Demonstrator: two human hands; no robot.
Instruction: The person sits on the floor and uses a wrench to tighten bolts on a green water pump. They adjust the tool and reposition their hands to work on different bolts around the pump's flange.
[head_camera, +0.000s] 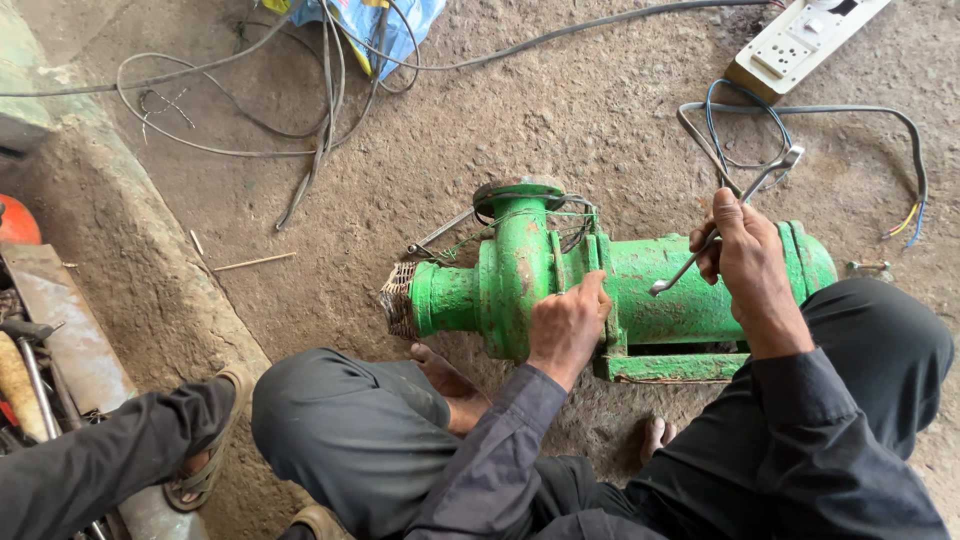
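A green water pump with its motor (660, 290) lies on its side on the dirt floor in front of me, inlet mesh to the left. My left hand (568, 325) rests on the pump casing near the flange, fingers curled against the metal. My right hand (745, 262) is closed around a metal spanner (725, 215), whose lower end sits on the motor body and whose upper end points up and right. My knees in dark trousers frame the pump, and bare feet show beneath it.
Loose cables (300, 110) trail across the upper floor. A white socket board (800, 40) lies at the top right, with coloured wires (905, 215) beside it. Another person's leg and sandalled foot (195, 470) are at the lower left, next to a concrete ledge (150, 280).
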